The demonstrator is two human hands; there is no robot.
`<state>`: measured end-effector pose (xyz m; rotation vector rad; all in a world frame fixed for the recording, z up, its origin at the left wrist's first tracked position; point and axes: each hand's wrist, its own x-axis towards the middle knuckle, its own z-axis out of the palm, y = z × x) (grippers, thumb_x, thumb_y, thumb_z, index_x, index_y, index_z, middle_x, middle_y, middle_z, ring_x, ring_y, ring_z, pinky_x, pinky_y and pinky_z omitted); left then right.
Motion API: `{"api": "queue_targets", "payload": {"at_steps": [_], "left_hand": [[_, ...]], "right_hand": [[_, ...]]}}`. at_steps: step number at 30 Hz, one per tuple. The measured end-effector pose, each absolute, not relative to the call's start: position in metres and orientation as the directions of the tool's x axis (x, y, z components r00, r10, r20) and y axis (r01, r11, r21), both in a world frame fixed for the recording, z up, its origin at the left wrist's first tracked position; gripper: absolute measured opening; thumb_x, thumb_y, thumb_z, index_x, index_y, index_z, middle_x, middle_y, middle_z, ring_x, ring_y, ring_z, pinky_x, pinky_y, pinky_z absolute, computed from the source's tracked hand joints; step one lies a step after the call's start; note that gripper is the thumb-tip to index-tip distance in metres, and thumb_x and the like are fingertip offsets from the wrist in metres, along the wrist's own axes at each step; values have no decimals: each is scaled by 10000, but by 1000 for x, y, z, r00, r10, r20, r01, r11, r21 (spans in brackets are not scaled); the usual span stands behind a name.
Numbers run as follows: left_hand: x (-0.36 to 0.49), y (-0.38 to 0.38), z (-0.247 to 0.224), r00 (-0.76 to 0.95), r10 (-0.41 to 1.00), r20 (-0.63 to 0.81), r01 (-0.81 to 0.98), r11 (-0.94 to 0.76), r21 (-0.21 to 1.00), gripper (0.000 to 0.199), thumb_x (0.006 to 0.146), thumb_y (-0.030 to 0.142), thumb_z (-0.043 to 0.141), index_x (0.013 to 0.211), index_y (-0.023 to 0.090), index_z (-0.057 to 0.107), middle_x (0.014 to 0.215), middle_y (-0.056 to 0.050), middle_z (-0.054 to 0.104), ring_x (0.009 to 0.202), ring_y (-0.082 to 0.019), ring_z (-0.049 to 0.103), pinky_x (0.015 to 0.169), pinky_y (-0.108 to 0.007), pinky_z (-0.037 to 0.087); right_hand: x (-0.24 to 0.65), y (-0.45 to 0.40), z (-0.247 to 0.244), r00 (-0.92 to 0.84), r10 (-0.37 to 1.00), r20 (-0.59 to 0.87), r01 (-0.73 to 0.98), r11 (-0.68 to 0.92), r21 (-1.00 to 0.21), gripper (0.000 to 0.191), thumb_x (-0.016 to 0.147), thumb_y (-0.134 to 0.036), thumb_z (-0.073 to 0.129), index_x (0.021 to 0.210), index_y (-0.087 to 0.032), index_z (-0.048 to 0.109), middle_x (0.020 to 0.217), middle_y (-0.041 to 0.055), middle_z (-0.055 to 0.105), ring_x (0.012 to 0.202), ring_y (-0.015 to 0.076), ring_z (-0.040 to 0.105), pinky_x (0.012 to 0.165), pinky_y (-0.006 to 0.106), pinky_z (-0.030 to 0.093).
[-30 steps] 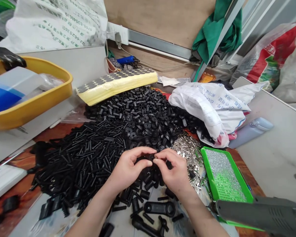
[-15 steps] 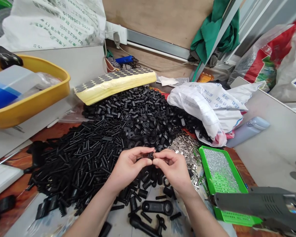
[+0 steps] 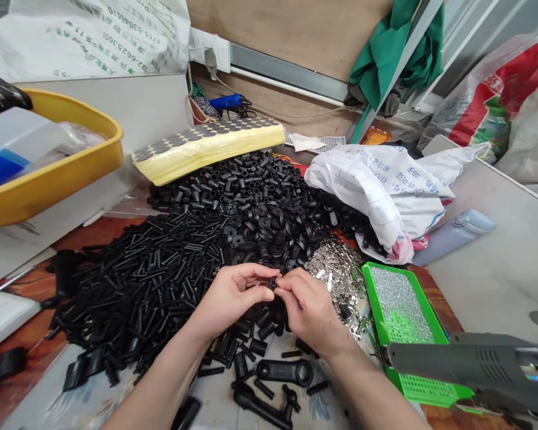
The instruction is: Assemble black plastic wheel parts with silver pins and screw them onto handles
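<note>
A small dark plastic part (image 3: 271,283) is pinched between the thumb and fingers of my left hand (image 3: 237,292). My right hand (image 3: 309,304) meets it from the other side, thumb and fingertips closed on the same part; its exact shape is mostly covered. Both hands hover over the front of a heap of black parts. Ribbed black rods (image 3: 161,275) lie to the left, round black discs (image 3: 264,224) straight ahead, and short black tubes (image 3: 246,179) farther back. Small metal clips (image 3: 336,269) are piled right of my right hand.
A green tray (image 3: 430,304) of small silvery pieces stands at right, with a dark grey power tool (image 3: 466,364) across its near end. Black handle-like parts (image 3: 284,371) lie in front. A yellow basket (image 3: 89,116), a yellow sticker stack (image 3: 210,155) and a white bag (image 3: 376,185) border the heap.
My right hand has turned more knuckles-up, and its fingers have curled in closer around the part. My left hand keeps its pinch. The camera view has shifted slightly.
</note>
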<state>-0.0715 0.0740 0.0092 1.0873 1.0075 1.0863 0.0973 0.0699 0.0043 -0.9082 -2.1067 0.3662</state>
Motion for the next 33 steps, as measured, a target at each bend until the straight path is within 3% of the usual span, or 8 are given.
{"api": "queue_targets", "payload": {"at_steps": [3, 6, 8, 10, 12, 15, 22, 33], "left_hand": [[-73, 74, 11, 198, 978, -69, -144, 99, 985, 252, 583, 76, 743, 810, 186, 746, 820, -10, 761, 795, -171, 675, 767, -260, 519], [-74, 73, 12, 140, 989, 38, -117, -22, 993, 250, 579, 45, 731, 788, 183, 746, 840, -15, 744, 836, -172, 654, 789, -256, 496], [-75, 73, 13, 160, 987, 23, -157, 2, 988, 255, 582, 52, 732, 801, 183, 745, 844, -17, 743, 831, -169, 652, 782, -258, 497], [-76, 73, 12, 213, 975, -61, -202, 105, 974, 255, 590, 72, 735, 822, 178, 739, 822, -15, 746, 795, -162, 658, 760, -260, 507], [-77, 74, 12, 241, 962, -127, -220, 182, 958, 256, 585, 80, 738, 825, 170, 734, 804, -13, 746, 769, -157, 661, 747, -261, 513], [-76, 75, 12, 244, 958, -153, -224, 209, 952, 261, 561, 70, 743, 806, 160, 732, 778, -12, 744, 744, -155, 662, 735, -260, 519], [-73, 72, 9, 247, 962, -120, -284, 190, 940, 254, 608, 119, 748, 858, 159, 731, 832, -42, 758, 768, -174, 679, 762, -287, 526], [-69, 71, 14, 167, 985, -43, -172, 72, 982, 246, 653, 89, 671, 883, 162, 716, 895, -44, 759, 849, -192, 683, 801, -292, 531]], "right_hand": [[98, 74, 7, -408, 779, 476, 443, 624, -643, 124, 866, -150, 520, 810, -185, 625, 771, 62, 629, 730, 185, 600, 653, 309, 511], [94, 75, 9, -278, 930, 240, 302, 321, -898, 66, 802, -187, 599, 739, -191, 617, 663, 6, 616, 567, 140, 579, 515, 253, 484], [93, 74, 9, -252, 952, 176, 248, 239, -939, 59, 792, -202, 617, 734, -188, 615, 635, -10, 608, 516, 123, 559, 476, 235, 463], [93, 72, 8, -263, 918, 295, 310, 370, -875, 76, 810, -180, 597, 736, -186, 614, 669, 6, 613, 592, 138, 582, 550, 255, 486], [96, 72, 7, -333, 831, 445, 398, 552, -733, 109, 842, -145, 553, 759, -185, 612, 727, 34, 620, 694, 161, 596, 635, 284, 498], [101, 73, 6, -480, 718, 504, 422, 693, -585, 147, 886, -122, 488, 829, -186, 608, 791, 61, 633, 744, 173, 601, 662, 301, 505], [99, 73, 9, -320, 789, 525, 408, 614, -675, 121, 849, -124, 564, 765, -206, 589, 715, 14, 628, 672, 150, 604, 623, 275, 504], [98, 69, 13, -369, 713, 597, 526, 689, -498, 117, 891, -109, 508, 856, -188, 587, 766, 49, 652, 709, 160, 612, 641, 288, 517]]}}
